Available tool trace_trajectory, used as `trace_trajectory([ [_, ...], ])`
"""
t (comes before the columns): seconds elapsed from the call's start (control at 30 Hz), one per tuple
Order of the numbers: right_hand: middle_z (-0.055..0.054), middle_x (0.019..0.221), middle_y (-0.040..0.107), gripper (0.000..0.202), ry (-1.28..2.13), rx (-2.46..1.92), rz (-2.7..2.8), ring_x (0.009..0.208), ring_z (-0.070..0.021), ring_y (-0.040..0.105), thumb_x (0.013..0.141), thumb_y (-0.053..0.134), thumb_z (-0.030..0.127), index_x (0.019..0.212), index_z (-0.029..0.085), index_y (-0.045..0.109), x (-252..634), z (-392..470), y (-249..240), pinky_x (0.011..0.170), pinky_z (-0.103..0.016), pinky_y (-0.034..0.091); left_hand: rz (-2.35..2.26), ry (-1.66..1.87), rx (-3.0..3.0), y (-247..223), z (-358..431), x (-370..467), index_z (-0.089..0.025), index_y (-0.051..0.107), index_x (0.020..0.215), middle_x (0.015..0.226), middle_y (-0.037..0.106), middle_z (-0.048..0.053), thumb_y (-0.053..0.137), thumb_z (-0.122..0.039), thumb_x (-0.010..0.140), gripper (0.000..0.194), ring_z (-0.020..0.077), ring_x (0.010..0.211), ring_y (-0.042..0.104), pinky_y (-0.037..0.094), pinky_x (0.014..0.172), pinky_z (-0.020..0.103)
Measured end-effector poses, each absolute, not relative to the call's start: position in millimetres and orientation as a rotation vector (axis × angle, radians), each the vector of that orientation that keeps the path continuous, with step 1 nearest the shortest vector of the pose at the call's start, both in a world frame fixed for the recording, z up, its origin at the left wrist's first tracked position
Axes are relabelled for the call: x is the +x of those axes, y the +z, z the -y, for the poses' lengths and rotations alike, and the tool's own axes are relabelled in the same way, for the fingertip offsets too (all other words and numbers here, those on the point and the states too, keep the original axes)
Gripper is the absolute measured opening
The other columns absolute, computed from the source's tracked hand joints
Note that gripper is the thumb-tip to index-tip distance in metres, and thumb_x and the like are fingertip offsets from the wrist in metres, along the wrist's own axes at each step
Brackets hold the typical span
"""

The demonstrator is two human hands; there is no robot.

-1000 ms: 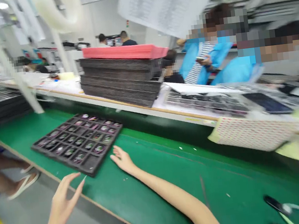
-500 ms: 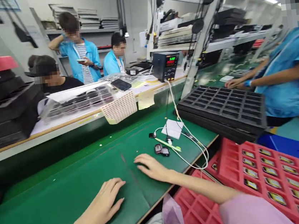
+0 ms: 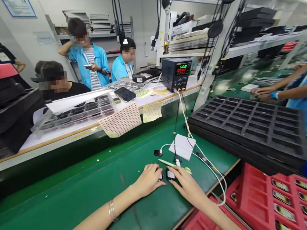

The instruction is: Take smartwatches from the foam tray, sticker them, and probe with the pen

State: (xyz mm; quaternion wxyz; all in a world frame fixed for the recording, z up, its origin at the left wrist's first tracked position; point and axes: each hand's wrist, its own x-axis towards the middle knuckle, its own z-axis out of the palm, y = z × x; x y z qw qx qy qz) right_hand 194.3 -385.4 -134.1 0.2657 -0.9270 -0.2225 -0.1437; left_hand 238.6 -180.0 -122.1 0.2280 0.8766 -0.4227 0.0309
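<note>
Two small dark smartwatch bodies without straps lie side by side on the green mat (image 3: pixel 98 210). My left hand (image 3: pixel 149 181) has its thumb and fingers closed round the left smartwatch (image 3: pixel 160 175), which it mostly covers. Around the right smartwatch (image 3: pixel 170 175), a square one with a pale screen, my right hand (image 3: pixel 186 181) closes its fingers and thumb. Just behind them lie a light green pen-like stick (image 3: pixel 166 162) and a white cable plug (image 3: pixel 178 162). A third small black device (image 3: pixel 158 152) is joined to a white cable farther back.
A white pad (image 3: pixel 182 146) lies behind my right hand. Black compartment trays (image 3: pixel 249 126) are stacked at the right, above red foam trays (image 3: pixel 258 191) holding several devices. A power supply (image 3: pixel 177 74) stands on the shelf. Co-workers are across the bench and at right.
Both hands have moved from the bare mat to the two smartwatches and closed on them. The smartwatches now sit slightly apart. The camera view has shifted a little.
</note>
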Motion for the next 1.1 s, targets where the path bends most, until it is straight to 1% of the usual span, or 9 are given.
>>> trace_trajectory([
  [0.1,-0.011,0.112,0.054,0.038,-0.256,-2.462,0.639,0.104,-0.0273,0.058,0.086,0.052,0.017,0.123,0.023,0.050,195.5,364.1,-132.6,0.089,-0.040,0.050,1.120,0.066,2.427,-122.0,138.8,220.1,-0.017,0.049,0.118,0.110,0.055,0.012,0.064,-0.041,0.081,0.047,0.0254,0.103,0.053,0.045,0.089,0.042],
  [0.23,-0.010,0.112,0.052,0.042,-0.001,-2.347,0.771,0.102,-0.0235,0.058,0.081,0.060,0.012,0.121,0.020,0.052,193.8,309.7,-130.0,0.088,-0.033,0.050,0.988,-0.036,2.447,-125.8,80.8,189.5,-0.019,0.048,0.120,0.111,0.055,0.011,0.064,-0.042,0.081,0.049,0.0266,0.102,0.053,0.043,0.091,0.044],
  [0.37,-0.008,0.107,0.055,0.050,0.094,-2.239,0.972,0.090,-0.0223,0.061,0.075,0.074,0.026,0.121,0.020,0.054,210.3,261.4,-116.1,0.077,-0.031,0.053,0.881,-0.005,2.415,-124.6,35.6,186.9,-0.020,0.026,0.140,0.132,0.045,0.019,0.074,-0.058,0.063,0.099,0.0361,0.120,0.044,0.035,0.100,0.054],
  [0.43,-0.005,0.101,0.057,0.041,-0.048,-2.156,1.013,0.078,-0.0186,0.061,0.079,0.072,0.031,0.116,0.021,0.057,232.0,244.5,-103.2,0.068,-0.028,0.053,0.691,0.145,2.362,-115.7,20.1,207.1,-0.021,0.015,0.144,0.142,0.034,0.020,0.076,-0.057,0.060,0.110,0.0377,0.129,0.035,0.031,0.104,0.057],
  [0.53,-0.004,0.094,0.056,0.024,-0.311,-2.053,0.952,0.074,-0.0162,0.059,0.087,0.062,0.029,0.110,0.021,0.060,278.0,221.4,-82.4,0.068,-0.027,0.052,0.278,0.480,2.072,-93.8,7.8,261.1,-0.021,0.021,0.142,0.141,0.036,0.017,0.066,-0.042,0.077,0.082,0.0309,0.131,0.036,0.032,0.106,0.051],
  [0.63,-0.006,0.094,0.053,0.019,-0.505,-1.995,0.858,0.076,-0.0178,0.057,0.092,0.054,0.027,0.108,0.018,0.058,326.0,198.2,-67.5,0.073,-0.031,0.051,0.174,0.552,1.863,-72.9,8.3,317.8,-0.018,0.044,0.129,0.136,0.044,0.017,0.068,-0.034,0.074,0.062,0.0312,0.130,0.038,0.031,0.107,0.049],
  [0.73,-0.009,0.098,0.051,0.020,-0.660,-1.927,0.857,0.084,-0.0208,0.056,0.092,0.053,0.027,0.110,0.018,0.058,360.2,181.9,-60.7,0.080,-0.036,0.050,0.272,0.452,1.765,-63.0,17.7,348.7,-0.014,0.060,0.109,0.116,0.063,0.014,0.066,-0.030,0.074,0.039,0.0292,0.112,0.057,0.042,0.100,0.046],
  [0.87,-0.010,0.099,0.051,0.020,-0.747,-1.860,0.958,0.096,-0.0253,0.055,0.090,0.057,0.028,0.108,0.020,0.062,379.7,179.0,-61.7,0.085,-0.041,0.048,0.355,0.371,1.649,-64.6,30.9,350.5,-0.011,0.065,0.102,0.103,0.070,0.012,0.062,-0.029,0.076,0.032,0.0257,0.095,0.066,0.051,0.089,0.040],
  [1.1,-0.010,0.097,0.057,0.015,-0.782,-1.825,1.062,0.089,-0.0217,0.056,0.090,0.058,0.025,0.099,0.019,0.068,376.4,190.1,-63.2,0.076,-0.037,0.051,0.307,0.354,1.571,-66.9,39.0,337.1,-0.011,0.069,0.097,0.097,0.072,0.011,0.065,-0.029,0.074,0.029,0.0260,0.091,0.068,0.052,0.089,0.042],
])
